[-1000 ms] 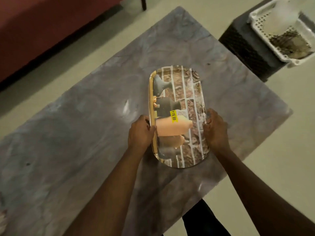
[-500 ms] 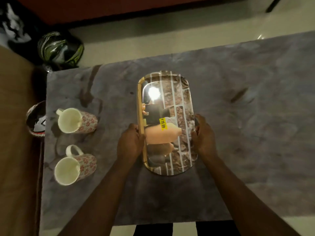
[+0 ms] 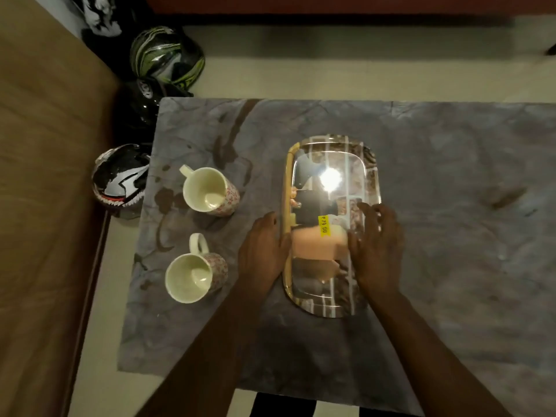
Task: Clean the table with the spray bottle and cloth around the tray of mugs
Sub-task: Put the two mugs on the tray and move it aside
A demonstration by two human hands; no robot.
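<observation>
The shiny brick-patterned tray (image 3: 332,164) lies mid-frame on the grey marble table (image 3: 451,266), loose left hand (image 3: 264,251) and right hand (image 3: 376,248) at its sides, probably setting it beside two flowered mugs (image 3: 207,191).

Home living room, helmets (image 3: 167,55) on floor, mugs (image 3: 207,191) on marble table (image 3: 451,236)

Grey marbled table (image 3: 451,176), brick-patterned tray (image 3: 340,305) with yellow sticker (image 3: 323,225), floral cream mugs (image 3: 210,191).
</observation>
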